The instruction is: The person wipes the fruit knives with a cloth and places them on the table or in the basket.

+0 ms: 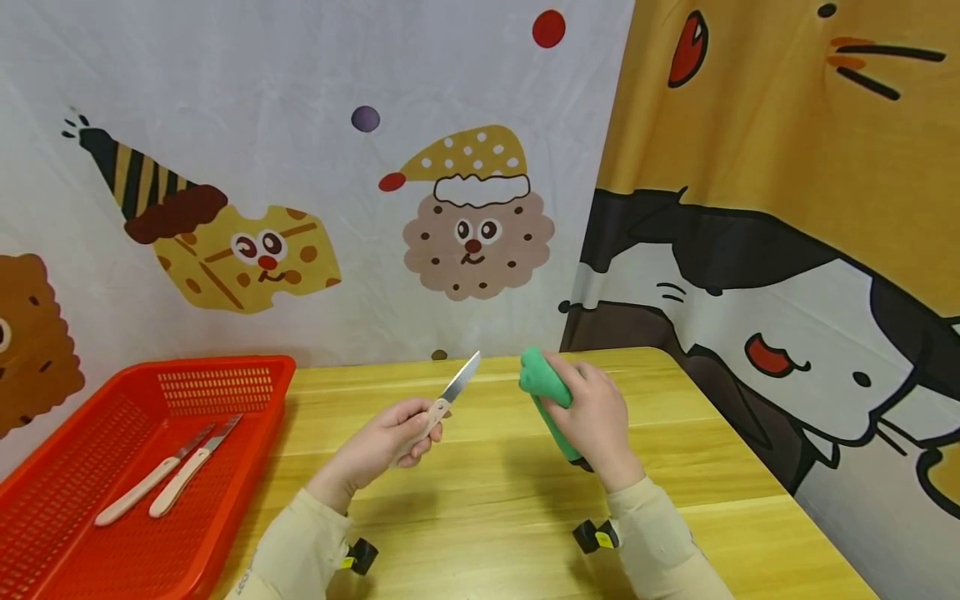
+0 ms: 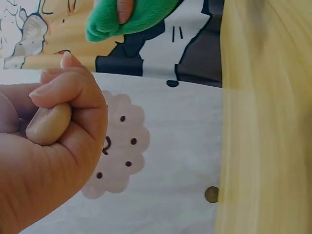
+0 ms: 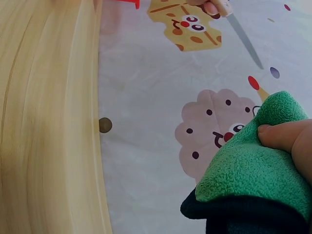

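Observation:
My left hand (image 1: 397,435) grips a small knife by its pale handle, with the blade (image 1: 461,377) pointing up and away to the right. In the left wrist view the rounded butt of the knife handle (image 2: 48,124) shows inside the curled fingers. Over the table's right half, my right hand (image 1: 592,408) holds a bunched green cloth (image 1: 546,379), its thumb pressed into the fabric. A dark edge (image 3: 243,207) runs along the cloth's lower side in the right wrist view. Blade and cloth are apart.
A red plastic basket (image 1: 255,467) stands at the left of the wooden table (image 1: 480,517). Two knives with pale handles (image 1: 180,482) lie inside it. Behind the table hangs a white and yellow cartoon curtain (image 1: 300,150), close to the back and right edges.

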`<act>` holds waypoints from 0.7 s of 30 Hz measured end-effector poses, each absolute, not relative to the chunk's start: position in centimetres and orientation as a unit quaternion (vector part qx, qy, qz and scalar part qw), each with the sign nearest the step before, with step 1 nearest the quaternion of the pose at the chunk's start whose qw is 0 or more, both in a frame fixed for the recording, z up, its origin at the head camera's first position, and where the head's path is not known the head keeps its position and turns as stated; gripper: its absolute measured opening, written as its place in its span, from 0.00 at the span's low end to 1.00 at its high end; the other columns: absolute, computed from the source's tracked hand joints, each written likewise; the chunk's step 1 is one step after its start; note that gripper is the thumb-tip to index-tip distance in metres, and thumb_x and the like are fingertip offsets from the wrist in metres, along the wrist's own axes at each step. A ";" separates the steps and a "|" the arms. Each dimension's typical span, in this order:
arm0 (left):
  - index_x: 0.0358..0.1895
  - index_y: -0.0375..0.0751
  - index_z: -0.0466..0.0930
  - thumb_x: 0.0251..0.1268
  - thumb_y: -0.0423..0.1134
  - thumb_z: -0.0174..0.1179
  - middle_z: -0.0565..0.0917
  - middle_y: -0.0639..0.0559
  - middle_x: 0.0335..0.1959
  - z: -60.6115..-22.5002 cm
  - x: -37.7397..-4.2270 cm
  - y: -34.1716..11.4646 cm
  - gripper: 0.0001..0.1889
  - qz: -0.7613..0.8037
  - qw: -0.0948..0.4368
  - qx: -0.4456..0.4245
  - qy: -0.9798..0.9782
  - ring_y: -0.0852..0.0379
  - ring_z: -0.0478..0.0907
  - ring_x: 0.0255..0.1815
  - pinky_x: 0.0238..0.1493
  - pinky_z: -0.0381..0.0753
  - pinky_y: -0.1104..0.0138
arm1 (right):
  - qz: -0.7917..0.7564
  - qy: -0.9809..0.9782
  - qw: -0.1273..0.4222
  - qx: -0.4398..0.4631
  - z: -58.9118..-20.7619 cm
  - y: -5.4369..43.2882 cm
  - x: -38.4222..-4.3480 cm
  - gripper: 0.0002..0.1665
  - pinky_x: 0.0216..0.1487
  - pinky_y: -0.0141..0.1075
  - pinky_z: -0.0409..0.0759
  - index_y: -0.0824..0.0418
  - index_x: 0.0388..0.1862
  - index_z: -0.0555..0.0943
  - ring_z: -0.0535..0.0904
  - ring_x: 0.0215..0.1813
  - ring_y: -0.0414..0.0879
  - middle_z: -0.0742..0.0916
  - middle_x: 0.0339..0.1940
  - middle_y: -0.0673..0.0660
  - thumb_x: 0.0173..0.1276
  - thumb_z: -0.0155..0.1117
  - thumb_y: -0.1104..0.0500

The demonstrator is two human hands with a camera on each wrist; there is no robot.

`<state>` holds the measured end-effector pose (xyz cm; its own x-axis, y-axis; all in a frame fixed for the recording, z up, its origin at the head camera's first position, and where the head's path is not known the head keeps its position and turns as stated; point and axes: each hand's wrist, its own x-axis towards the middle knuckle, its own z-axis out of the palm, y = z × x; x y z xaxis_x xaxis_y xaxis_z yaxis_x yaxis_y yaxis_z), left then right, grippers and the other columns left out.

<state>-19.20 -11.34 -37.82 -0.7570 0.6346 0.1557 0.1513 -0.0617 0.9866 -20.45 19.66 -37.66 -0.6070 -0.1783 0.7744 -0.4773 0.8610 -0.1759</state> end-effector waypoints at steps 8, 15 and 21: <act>0.59 0.29 0.67 0.83 0.40 0.39 0.72 0.46 0.34 -36.1 -18.2 -10.8 0.17 0.650 0.115 0.297 0.690 0.61 0.62 0.23 0.22 0.61 0.72 | 0.186 -0.878 0.401 0.184 -37.7 19.7 -20.4 0.37 0.34 0.52 0.78 0.50 0.63 0.80 0.81 0.35 0.57 0.85 0.39 0.61 0.51 0.82 0.59; 0.53 0.34 0.73 0.80 0.33 0.43 0.75 0.50 0.34 -34.7 -16.7 -9.8 0.10 0.504 -0.071 0.269 0.818 0.59 0.66 0.26 0.27 0.68 0.66 | 0.189 -0.879 0.397 0.185 -37.8 19.7 -20.3 0.37 0.32 0.50 0.78 0.49 0.64 0.79 0.80 0.35 0.56 0.84 0.39 0.60 0.53 0.80 0.58; 0.55 0.36 0.74 0.77 0.29 0.49 0.77 0.52 0.38 -34.5 -16.5 -9.2 0.10 0.396 -0.185 0.271 0.858 0.58 0.72 0.34 0.37 0.74 0.60 | 0.189 -0.873 0.406 0.191 -37.8 19.7 -20.2 0.37 0.29 0.49 0.77 0.50 0.63 0.80 0.79 0.33 0.55 0.84 0.37 0.60 0.52 0.81 0.58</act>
